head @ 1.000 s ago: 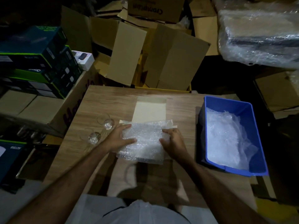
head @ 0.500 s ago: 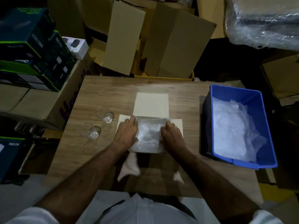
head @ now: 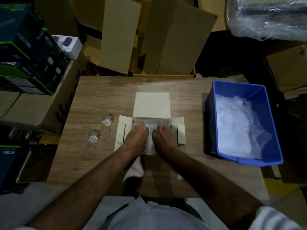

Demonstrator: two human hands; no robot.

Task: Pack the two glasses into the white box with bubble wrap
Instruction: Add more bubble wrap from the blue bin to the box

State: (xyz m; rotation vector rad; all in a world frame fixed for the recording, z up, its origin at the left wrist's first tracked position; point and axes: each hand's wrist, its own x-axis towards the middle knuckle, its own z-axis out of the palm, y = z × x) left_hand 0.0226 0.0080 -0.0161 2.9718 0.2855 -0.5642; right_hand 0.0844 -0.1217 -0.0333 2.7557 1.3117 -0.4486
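The white box lies open in the middle of the wooden table, its lid flap folded away from me and side flaps spread out. A sheet of bubble wrap lies inside the box. My left hand and my right hand press down on the wrap side by side, fingers extended into the box. Two clear glasses stand on the table left of the box: one farther from me, the other nearer. Neither hand touches them.
A blue plastic bin with more bubble wrap sits at the table's right. Cardboard boxes crowd behind the table, stacked dark product boxes stand at the left, and a plastic-wrapped bundle is at upper right.
The bubble wrap went from lying loose over the box's front to being pushed down inside it. Both hands moved forward and closer together, pressing it in.
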